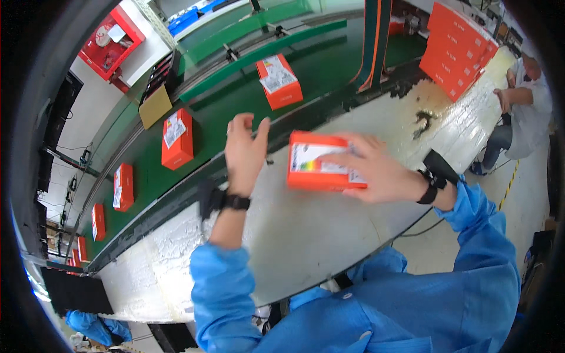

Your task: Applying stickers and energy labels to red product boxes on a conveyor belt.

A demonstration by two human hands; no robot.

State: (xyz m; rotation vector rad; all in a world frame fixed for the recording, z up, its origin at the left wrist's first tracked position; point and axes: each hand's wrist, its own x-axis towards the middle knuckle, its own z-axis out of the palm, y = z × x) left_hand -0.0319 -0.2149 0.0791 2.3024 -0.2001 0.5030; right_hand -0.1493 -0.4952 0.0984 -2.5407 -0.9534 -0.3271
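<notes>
An orange-red box (303, 179) with a white label, part of it a coloured bar chart, is over the pale worktop in front of me. My right hand (376, 167) grips its right end, fingers across the label and thumb along the near side; hand and box are a little blurred. To the left, my left hand (246, 147) is raised near the conveyor's edge with nothing in it, thumb apart from the fingers. Just beyond it on the green conveyor belt (218, 115) lie two similar boxes, one further off (279, 82) and one to the left (178, 140).
More orange boxes (123, 187) line the belt toward the far left. Large orange cartons (457, 50) stand on the worktop (288, 247) at the far right, beside a seated person (527, 109). A dark orange-striped post (375, 44) rises beside the belt. Another person's blue sleeve (91, 326) shows at lower left.
</notes>
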